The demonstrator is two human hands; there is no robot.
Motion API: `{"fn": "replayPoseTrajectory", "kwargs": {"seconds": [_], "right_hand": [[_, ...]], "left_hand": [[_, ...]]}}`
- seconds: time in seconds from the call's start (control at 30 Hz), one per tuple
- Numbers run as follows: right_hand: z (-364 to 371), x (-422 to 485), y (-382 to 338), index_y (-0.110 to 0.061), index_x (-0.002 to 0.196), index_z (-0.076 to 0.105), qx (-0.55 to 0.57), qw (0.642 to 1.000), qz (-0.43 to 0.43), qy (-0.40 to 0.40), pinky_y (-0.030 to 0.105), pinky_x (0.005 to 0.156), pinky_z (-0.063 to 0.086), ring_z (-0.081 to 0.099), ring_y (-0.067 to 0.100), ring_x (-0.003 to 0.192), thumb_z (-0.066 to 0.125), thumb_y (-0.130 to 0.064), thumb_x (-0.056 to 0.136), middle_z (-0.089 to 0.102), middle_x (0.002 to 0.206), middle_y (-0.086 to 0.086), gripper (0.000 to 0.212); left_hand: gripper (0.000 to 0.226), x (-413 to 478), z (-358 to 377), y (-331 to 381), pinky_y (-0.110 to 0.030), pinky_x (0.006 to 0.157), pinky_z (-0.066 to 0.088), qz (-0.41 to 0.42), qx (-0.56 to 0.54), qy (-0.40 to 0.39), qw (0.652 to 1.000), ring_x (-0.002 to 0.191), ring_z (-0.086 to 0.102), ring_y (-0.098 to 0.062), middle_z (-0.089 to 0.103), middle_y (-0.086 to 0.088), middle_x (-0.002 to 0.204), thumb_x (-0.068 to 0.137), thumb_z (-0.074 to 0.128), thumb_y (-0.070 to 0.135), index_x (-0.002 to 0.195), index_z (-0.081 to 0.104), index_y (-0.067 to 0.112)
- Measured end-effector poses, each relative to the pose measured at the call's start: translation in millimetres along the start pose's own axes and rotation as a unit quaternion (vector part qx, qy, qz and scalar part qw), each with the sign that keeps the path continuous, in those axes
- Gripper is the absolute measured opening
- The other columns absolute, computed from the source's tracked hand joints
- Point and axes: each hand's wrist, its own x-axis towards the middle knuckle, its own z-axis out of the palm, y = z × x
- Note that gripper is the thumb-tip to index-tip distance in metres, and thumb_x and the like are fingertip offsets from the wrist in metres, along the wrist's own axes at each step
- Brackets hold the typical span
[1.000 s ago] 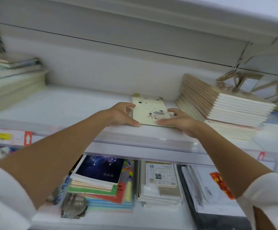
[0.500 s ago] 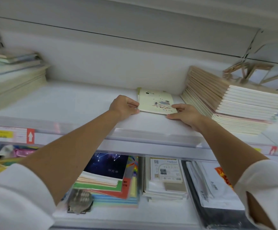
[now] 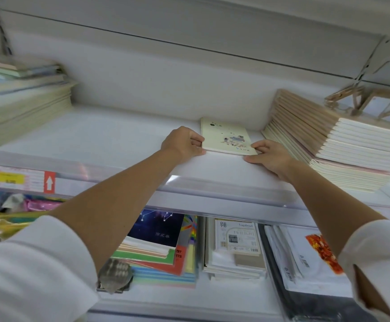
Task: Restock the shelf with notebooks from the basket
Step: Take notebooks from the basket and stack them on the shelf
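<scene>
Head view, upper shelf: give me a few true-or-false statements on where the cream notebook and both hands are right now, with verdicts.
1. The cream notebook lies flat on the upper shelf. True.
2. The left hand is at the notebook's left edge, and the right hand is at its near right corner. True.
3. The cream notebook sits on top of the tan stack. False: it lies on the bare shelf beside that stack.
4. The dark starry notebook is on the upper shelf. False: it tops a coloured pile on the shelf below.
</scene>
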Motion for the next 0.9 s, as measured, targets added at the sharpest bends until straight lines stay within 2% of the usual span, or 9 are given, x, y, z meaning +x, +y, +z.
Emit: {"fn": "replayPoseTrajectory", "kwargs": {"seconds": [0.1,0.23,0.37,0.47,0.53,0.6,0.7,0.8,0.9], "right_hand": [[-3,1,0,-0.009,0.114,0.062,0.007,1.000,-0.002,-0.003,0.014,0.067,0.051,0.065,0.009,0.087,0.082,-0.006,0.072,0.064,0.114,0.002,0.047],[-12,1,-2,-0.019,0.114,0.067,0.009,0.999,0.023,-0.021,0.023,0.083,0.050,0.065,0.015,0.102,0.083,-0.015,0.073,0.061,0.127,0.002,0.044],[-9,-2,-4,-0.018,0.115,0.066,0.016,1.000,0.021,-0.007,0.016,0.072,0.049,0.065,0.013,0.096,0.081,-0.013,0.075,0.062,0.128,0.005,0.043],[-9,-2,-5,-0.018,0.119,0.066,-0.003,1.000,0.018,-0.006,0.014,0.072,0.047,0.064,0.012,0.095,0.082,-0.016,0.075,0.061,0.126,0.004,0.047],[-9,-2,-5,-0.021,0.122,0.065,-0.025,1.000,0.016,-0.003,0.013,0.071,0.046,0.064,0.008,0.091,0.083,-0.023,0.074,0.062,0.119,0.000,0.051],[-8,-3,-8,-0.023,0.121,0.066,-0.048,0.999,0.020,0.003,0.010,0.059,0.043,0.060,0.002,0.075,0.082,-0.033,0.074,0.065,0.101,-0.007,0.051],[-9,-2,-14,-0.023,0.120,0.068,-0.072,0.997,0.040,0.006,0.019,0.051,0.036,0.047,0.010,0.062,0.078,-0.038,0.077,0.061,0.080,-0.004,0.047],[-7,-7,-23,-0.021,0.129,0.061,-0.107,0.994,0.022,0.030,0.024,0.061,0.042,0.054,0.016,0.069,0.072,-0.030,0.083,0.065,0.088,0.003,0.048],[3,-22,-35,-0.018,0.126,0.064,-0.207,0.969,-0.032,0.132,0.027,0.083,0.046,0.063,0.022,0.095,0.065,-0.026,0.085,0.068,0.109,0.004,0.042]], "left_hand": [[0.035,2,-1,2,-0.029,0.095,0.050,0.006,0.035,0.007,0.999,0.097,0.067,-0.009,0.073,0.007,0.100,0.076,0.081,0.024,0.109,0.071,0.024],[0.033,4,-1,3,-0.023,0.084,0.047,-0.010,0.043,0.018,0.999,0.096,0.065,-0.006,0.070,0.015,0.091,0.076,0.080,0.028,0.107,0.072,0.029],[0.031,5,-1,3,-0.021,0.080,0.043,-0.017,0.042,0.021,0.999,0.095,0.063,-0.004,0.070,0.017,0.091,0.076,0.079,0.030,0.107,0.071,0.031],[0.032,4,-1,4,-0.022,0.083,0.045,-0.014,0.055,0.025,0.998,0.097,0.063,-0.005,0.071,0.016,0.097,0.078,0.078,0.030,0.109,0.070,0.031],[0.032,5,0,3,-0.024,0.088,0.046,-0.009,0.063,0.025,0.998,0.099,0.063,-0.006,0.071,0.015,0.100,0.079,0.077,0.030,0.111,0.070,0.031],[0.034,5,0,3,-0.026,0.093,0.046,-0.010,0.063,0.018,0.998,0.103,0.063,-0.007,0.071,0.014,0.104,0.081,0.075,0.030,0.114,0.069,0.031],[0.041,1,-3,3,-0.028,0.100,0.044,0.000,0.062,-0.019,0.998,0.112,0.060,-0.011,0.069,0.008,0.114,0.084,0.072,0.026,0.124,0.063,0.025],[0.047,-10,-16,9,-0.026,0.098,0.044,-0.009,0.046,-0.040,0.998,0.113,0.059,-0.019,0.064,-0.003,0.121,0.084,0.072,0.026,0.128,0.059,0.016],[0.018,-31,-38,15,-0.033,0.087,0.051,-0.010,0.057,0.048,0.997,0.100,0.062,-0.023,0.066,-0.003,0.110,0.087,0.065,0.026,0.103,0.065,0.018]]}}
